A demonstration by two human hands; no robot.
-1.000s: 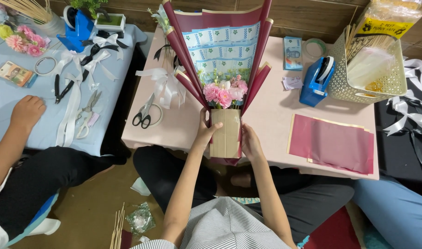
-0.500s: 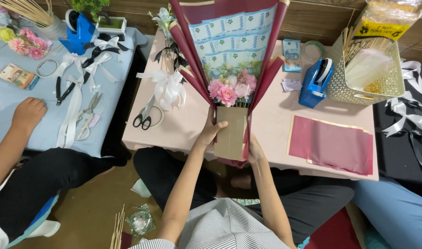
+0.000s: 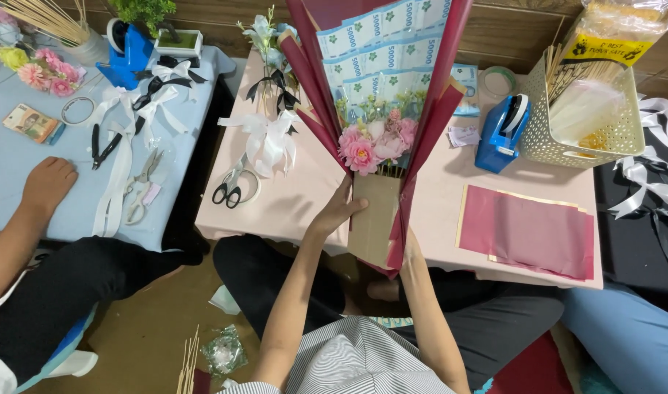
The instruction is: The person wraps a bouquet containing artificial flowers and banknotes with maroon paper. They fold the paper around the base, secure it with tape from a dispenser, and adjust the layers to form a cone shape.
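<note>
Here: bouquet (image 3: 381, 109), light, top-heavy, paper crushable; best gripped at the stiff cardboard stem. Left hand (image 3: 339, 211) grasps it; right hand (image 3: 410, 244) mostly hidden, grip unclear.

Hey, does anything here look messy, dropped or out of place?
Yes: crumpled clear wrap and a pale scrap lie on the floor, left of the left hand holding the bouquet. On the tables nothing looks spilled.

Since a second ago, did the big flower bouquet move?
Yes. The bouquet shifted right and a bit away, and the left hand slid onto its brown base. The right hand keeps holding it. Scissors and tape dispenser stayed put.
</note>
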